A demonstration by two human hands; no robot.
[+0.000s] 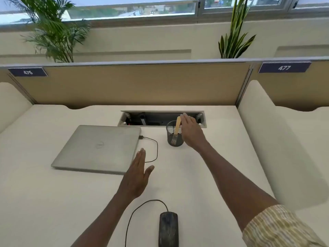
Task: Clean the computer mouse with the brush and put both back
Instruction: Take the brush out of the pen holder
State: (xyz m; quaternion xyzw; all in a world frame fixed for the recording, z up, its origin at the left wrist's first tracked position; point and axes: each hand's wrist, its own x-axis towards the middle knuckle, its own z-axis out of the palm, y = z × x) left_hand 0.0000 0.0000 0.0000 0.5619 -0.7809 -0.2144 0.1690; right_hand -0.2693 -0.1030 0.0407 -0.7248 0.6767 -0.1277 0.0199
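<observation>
Right hand (191, 131) was open at the brush (176, 129) in mesh cup (175, 139), 12 o'clock, reaching to grab. Left hand (137, 177) flat, empty. Mouse (168, 229) at 6 o'clock, untouched.

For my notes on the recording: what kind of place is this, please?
Most likely an open-plan office workstation. Numbered partition labels mark the desks, a closed laptop lies beside a wired mouse, and a cable tray is set into the desk.
</observation>
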